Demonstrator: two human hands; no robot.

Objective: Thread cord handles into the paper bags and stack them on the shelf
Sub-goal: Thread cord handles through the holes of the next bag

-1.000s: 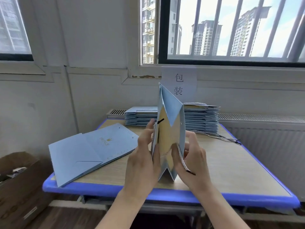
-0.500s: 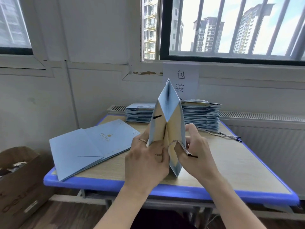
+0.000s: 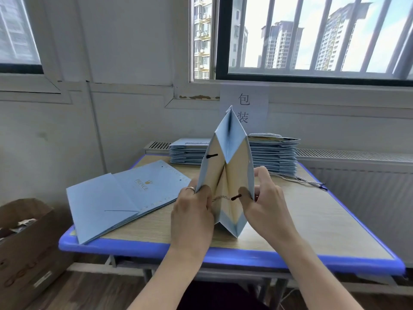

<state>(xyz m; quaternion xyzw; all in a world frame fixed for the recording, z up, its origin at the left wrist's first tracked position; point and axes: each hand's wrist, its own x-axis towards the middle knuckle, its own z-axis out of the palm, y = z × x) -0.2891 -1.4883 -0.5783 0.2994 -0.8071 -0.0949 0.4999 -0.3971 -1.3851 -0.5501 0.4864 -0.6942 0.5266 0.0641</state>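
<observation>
- Paper bag [image 3: 237,153], pale blue, stands on edge between both grips, its open mouth facing the viewer; a twisted cord [image 3: 221,198] crosses the mouth between the thumbs, and a second black tip pokes through the left panel higher up.
- Counter [image 3: 312,220] is wood-topped with a blue rim; flat bags [image 3: 116,198] lie at its left, a stack of bags [image 3: 274,155] at the back, loose cords [image 3: 297,180] beside the stack.
- Barred window [image 3: 312,34], paper sign [image 3: 244,104] and radiator [image 3: 357,175] are behind; a cardboard box [image 3: 24,231] sits on the floor.
- Left grip [image 3: 192,211] pinches the left panel's edge.
- Right grip [image 3: 266,204] pinches the right panel, thumb inside beside the cord's black tip.
</observation>
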